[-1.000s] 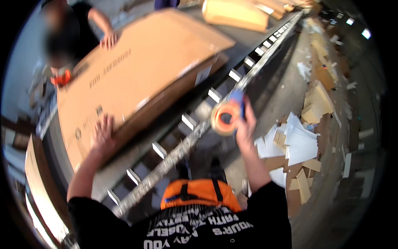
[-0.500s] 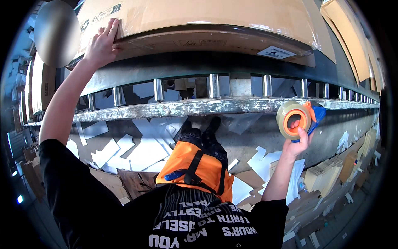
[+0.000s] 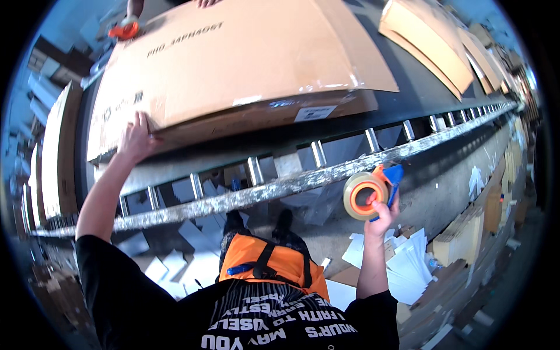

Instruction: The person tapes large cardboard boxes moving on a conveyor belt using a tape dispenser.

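Observation:
A large flat brown cardboard box lies on the conveyor, with clear tape along its near edge and a white label on its near side. My left hand rests on the box's near left edge, its fingers stretched flat over the top and holding nothing. Off to the right, in front of the conveyor rail, my right hand is closed round a tape dispenser. It has an orange core, a roll of clear tape and a blue end. The dispenser is apart from the box.
At the far side, another person's hand touches the box, near an orange tape dispenser. A metal rail with rollers runs before me. More cartons stand left and right. White sheets litter the floor.
My view has shifted, so more of the box's top and the other person's hand now show. My left hand stays on the box edge; my right still holds the tape dispenser.

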The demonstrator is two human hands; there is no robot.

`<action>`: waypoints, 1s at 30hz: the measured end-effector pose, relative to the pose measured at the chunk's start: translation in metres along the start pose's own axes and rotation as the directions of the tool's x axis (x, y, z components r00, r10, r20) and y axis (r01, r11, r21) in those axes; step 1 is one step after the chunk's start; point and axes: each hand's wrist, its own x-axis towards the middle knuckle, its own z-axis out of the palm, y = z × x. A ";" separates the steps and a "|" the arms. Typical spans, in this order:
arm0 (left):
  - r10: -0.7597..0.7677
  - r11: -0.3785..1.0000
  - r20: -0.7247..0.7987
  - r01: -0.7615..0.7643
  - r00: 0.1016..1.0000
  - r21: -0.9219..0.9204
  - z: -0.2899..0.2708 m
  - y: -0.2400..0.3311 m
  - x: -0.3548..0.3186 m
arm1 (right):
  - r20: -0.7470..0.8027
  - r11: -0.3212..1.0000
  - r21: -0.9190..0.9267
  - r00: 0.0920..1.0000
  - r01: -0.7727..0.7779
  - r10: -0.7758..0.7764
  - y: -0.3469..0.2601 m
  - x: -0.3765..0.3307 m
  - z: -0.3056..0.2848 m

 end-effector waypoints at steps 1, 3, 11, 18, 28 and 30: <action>0.056 0.998 -0.046 -0.058 0.997 -0.031 0.008 0.003 0.013 | -0.040 1.000 0.002 0.999 -0.020 0.020 -0.004 -0.002 0.004; 0.211 0.976 -0.011 -0.211 0.977 -0.050 -0.038 0.067 0.014 | -0.127 1.000 0.008 0.992 0.002 -0.001 0.000 -0.004 0.008; 0.726 0.677 -0.025 -0.709 0.687 0.194 -0.109 0.247 0.066 | -0.159 0.991 0.113 0.986 0.065 -0.047 0.006 -0.002 0.054; 0.787 0.600 -0.243 -0.796 0.567 0.084 -0.081 0.237 0.073 | 0.083 0.958 0.090 0.957 0.271 -0.279 -0.019 0.108 0.125; 0.745 0.526 -0.474 -0.850 0.469 -0.014 -0.066 0.235 0.079 | 0.432 -0.138 -0.864 0.855 0.484 0.287 -0.109 0.209 0.301; 0.743 0.521 -0.483 -0.853 0.464 -0.019 -0.060 0.243 0.080 | 0.348 -0.174 -0.855 0.790 0.488 0.505 -0.095 0.206 0.293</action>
